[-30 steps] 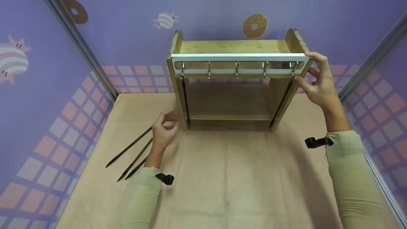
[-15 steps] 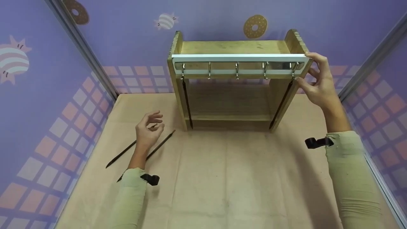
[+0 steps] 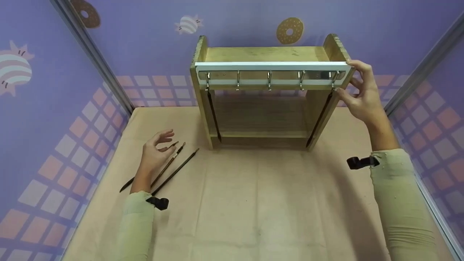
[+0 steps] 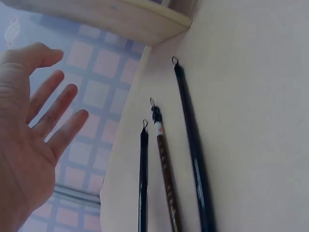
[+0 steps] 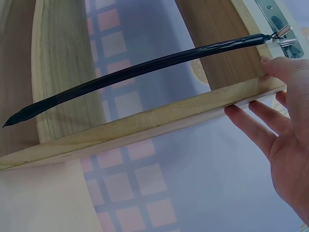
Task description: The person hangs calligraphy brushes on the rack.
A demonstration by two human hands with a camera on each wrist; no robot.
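Observation:
My left hand [image 3: 156, 152] hovers over three calligraphy brushes, its fingers loosely bent and holding nothing. In the left wrist view a thick dark brush [image 4: 193, 145], a brown brush [image 4: 165, 169] and a slim black brush [image 4: 143, 179] lie side by side, hanging loops toward the shelf. At the upper right side of the wooden shelf [image 3: 266, 53], my right hand [image 3: 364, 96] grips the side panel, thumb in front and fingers on the outer face. A dark brush [image 5: 140, 70] hangs by its loop from the rightmost hook; another brush [image 3: 214, 116] hangs from the leftmost.
A white hook rail [image 3: 253, 66] with several metal hooks runs across the shelf's upper front. Pale cloth [image 3: 253, 203] covers the table. Purple patterned walls [image 3: 239, 21] enclose it at the back and both sides.
My left hand has moved left from beside the shelf to over the lying brushes. The left hanging brush has swung slightly to the right. My right hand keeps its grip on the shelf.

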